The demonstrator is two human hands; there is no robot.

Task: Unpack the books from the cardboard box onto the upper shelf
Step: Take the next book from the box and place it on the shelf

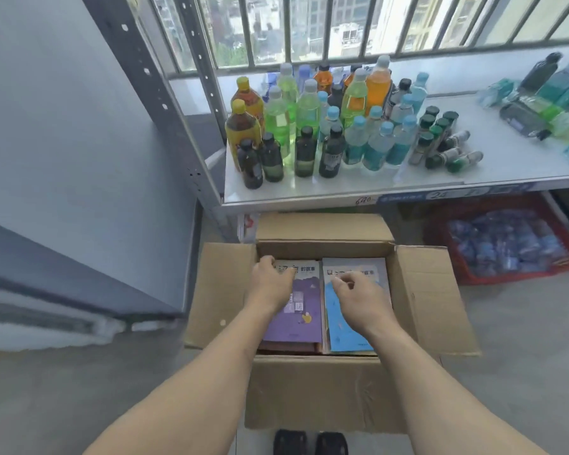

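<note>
Cardboard box (322, 395) sat open on floor at 6 o'clock, 2 book stacks inside. Left hand (271, 284) fingers curled on purple book (301, 310); right hand (358, 298) fingers curled on blue book (340, 333). Shelf (506, 159) at 12 o'clock carried bottles (309, 126).

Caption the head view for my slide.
Both hands, left hand and right hand, reach onto books in the open cardboard box.
</note>
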